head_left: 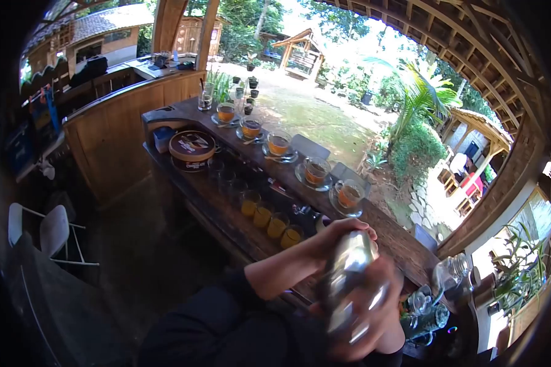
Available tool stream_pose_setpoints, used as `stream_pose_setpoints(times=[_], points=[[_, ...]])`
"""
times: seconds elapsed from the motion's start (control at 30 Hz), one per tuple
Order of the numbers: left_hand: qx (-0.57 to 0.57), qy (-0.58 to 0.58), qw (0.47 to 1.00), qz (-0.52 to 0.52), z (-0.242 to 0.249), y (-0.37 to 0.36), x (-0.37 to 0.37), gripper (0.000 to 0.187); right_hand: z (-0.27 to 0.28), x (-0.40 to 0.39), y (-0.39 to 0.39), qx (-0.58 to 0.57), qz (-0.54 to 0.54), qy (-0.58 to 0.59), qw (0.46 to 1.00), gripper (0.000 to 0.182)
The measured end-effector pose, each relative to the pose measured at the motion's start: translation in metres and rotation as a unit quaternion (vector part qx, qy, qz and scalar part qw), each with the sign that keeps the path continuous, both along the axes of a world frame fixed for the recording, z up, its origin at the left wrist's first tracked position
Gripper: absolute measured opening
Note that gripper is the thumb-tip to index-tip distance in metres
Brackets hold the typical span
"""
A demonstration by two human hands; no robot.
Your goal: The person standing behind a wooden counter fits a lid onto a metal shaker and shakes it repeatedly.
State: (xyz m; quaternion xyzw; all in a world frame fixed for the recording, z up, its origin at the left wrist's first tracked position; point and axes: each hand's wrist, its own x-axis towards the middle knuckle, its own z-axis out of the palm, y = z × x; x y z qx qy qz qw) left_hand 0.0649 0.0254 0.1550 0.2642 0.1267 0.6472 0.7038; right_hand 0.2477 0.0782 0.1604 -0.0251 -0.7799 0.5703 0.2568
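Note:
A shiny metal cocktail shaker (352,254), blurred by motion, is held at a tilt in front of my body. My left hand (332,237) grips its upper end, with the fingers curled over the top. Lower down, my right hand (373,312) is wrapped round the shaker's body and smeared by motion. Just beyond the shaker, a glass cup of amber drink (349,194) stands on a saucer on the raised wooden counter. Several glasses of yellow-orange liquid, one of them the nearest glass (291,236), line the lower shelf left of my hands.
More amber-filled cups, such as the middle cup (278,144), continue along the counter (398,235). A round brown tub (192,147) sits at the shelf's far end. Glass jars (452,269) stand at right. A white folding chair (54,231) is on the left.

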Motion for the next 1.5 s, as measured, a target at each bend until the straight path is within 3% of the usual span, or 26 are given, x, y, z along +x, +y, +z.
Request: stream_pose_setpoints(times=[0.03, 0.07, 0.2, 0.23, 0.27, 0.33, 0.4, 0.43, 0.47, 0.53, 0.6, 0.63, 0.67, 0.73, 0.8, 0.83, 0.87, 0.9, 0.93, 1.0, 1.07, 1.13, 1.23, 1.33, 1.43, 1.5], points=[[0.058, 0.017, 0.998, -0.013, -0.001, -0.011, -0.016, 0.03, 0.025, -0.029, -0.032, 0.347, 0.031, 0.225, 0.91, 0.071], [0.115, 0.038, 0.992, -0.028, -0.002, -0.022, -0.032, 0.029, 0.049, -0.059, -0.067, 0.632, 0.049, 0.411, 0.655, 0.052], [-0.01, -0.096, 0.994, 0.041, -0.057, -0.045, -0.105, 0.031, 0.022, -0.136, -0.055, 0.428, 0.13, 0.374, 0.812, 0.035], [0.074, -0.19, 0.978, 0.05, -0.087, -0.051, -0.111, 0.029, 0.015, -0.164, -0.045, 0.441, 0.056, 0.294, 0.846, 0.069], [0.031, -0.136, 0.971, 0.192, -0.091, -0.054, -0.109, 0.027, -0.005, -0.191, -0.028, 0.349, 0.044, 0.269, 0.897, 0.073], [0.112, -0.193, 0.969, 0.105, -0.089, -0.078, -0.125, 0.028, -0.004, -0.219, -0.042, 0.24, 0.046, 0.255, 0.936, 0.069], [0.11, -0.261, 0.953, 0.103, -0.154, -0.048, -0.176, 0.03, 0.034, -0.221, -0.077, 0.454, 0.141, 0.349, 0.808, 0.061], [0.04, -0.207, 0.976, 0.051, -0.076, -0.095, -0.174, 0.031, 0.051, -0.215, -0.104, 0.485, 0.167, 0.378, 0.771, 0.055], [0.16, -0.115, 0.98, 0.038, -0.05, -0.101, -0.182, 0.033, 0.059, -0.215, -0.122, 0.514, 0.189, 0.408, 0.73, 0.049], [0.207, -0.051, 0.975, 0.054, -0.027, -0.116, -0.192, 0.031, 0.056, -0.235, -0.128, 0.509, 0.196, 0.417, 0.727, 0.044], [0.094, -0.17, 0.979, 0.067, -0.044, -0.122, -0.21, 0.033, 0.045, -0.275, -0.125, 0.465, 0.21, 0.464, 0.723, 0.034], [-0.012, -0.213, 0.945, 0.249, -0.092, -0.12, -0.214, 0.032, 0.037, -0.299, -0.109, 0.438, 0.212, 0.427, 0.762, 0.04], [-0.01, -0.211, 0.946, 0.246, -0.103, -0.127, -0.216, 0.032, 0.023, -0.314, -0.096, 0.398, 0.177, 0.317, 0.842, 0.06], [0.01, -0.256, 0.952, 0.169, -0.109, -0.133, -0.226, 0.024, 0.014, -0.335, -0.092, 0.145, 0.085, 0.16, 0.973, 0.059], [0.45, -0.466, 0.696, 0.31, -0.094, -0.054, -0.206, 0.024, 0.026, -0.341, -0.105, 0.271, 0.124, 0.304, 0.905, 0.062], [0.233, -0.361, 0.866, 0.253, -0.075, -0.1, -0.228, 0.026, 0.041, -0.333, -0.121, 0.418, 0.137, 0.35, 0.827, 0.057], [-0.006, -0.222, 0.959, 0.174, -0.049, -0.149, -0.251, 0.029, 0.043, -0.33, -0.139, 0.464, 0.144, 0.433, 0.759, 0.049], [0.117, -0.151, 0.971, 0.144, -0.036, -0.148, -0.258, 0.031, 0.051, -0.313, -0.154, 0.499, 0.174, 0.424, 0.736, 0.044], [0.237, -0.079, 0.962, 0.109, -0.029, -0.148, -0.264, 0.034, 0.048, -0.315, -0.155, 0.496, 0.164, 0.425, 0.739, 0.044], [0.232, -0.076, 0.966, 0.091, -0.033, -0.144, -0.285, 0.035, 0.041, -0.32, -0.156, 0.5, 0.18, 0.41, 0.741, 0.045], [0.0, -0.235, 0.94, 0.245, -0.086, -0.143, -0.294, 0.03, 0.02, -0.364, -0.128, 0.448, 0.139, 0.386, 0.794, 0.045], [0.127, -0.363, 0.916, 0.117, -0.077, -0.136, -0.286, 0.031, 0.021, -0.368, -0.129, 0.427, 0.125, 0.372, 0.815, 0.045], [0.076, -0.238, 0.968, 0.03, -0.068, -0.15, -0.317, 0.033, 0.034, -0.376, -0.136, 0.361, 0.108, 0.348, 0.858, 0.045], [0.248, -0.057, 0.967, 0.027, -0.037, -0.161, -0.323, 0.039, 0.037, -0.343, -0.178, 0.511, 0.152, 0.445, 0.72, 0.045], [0.237, -0.032, 0.97, 0.047, -0.036, -0.15, -0.318, 0.036, 0.035, -0.365, -0.157, 0.468, 0.171, 0.462, 0.733, 0.042], [0.408, -0.353, 0.802, 0.256, -0.044, -0.095, -0.267, 0.037, 0.01, -0.399, -0.13, 0.403, 0.084, 0.383, 0.827, 0.048]])
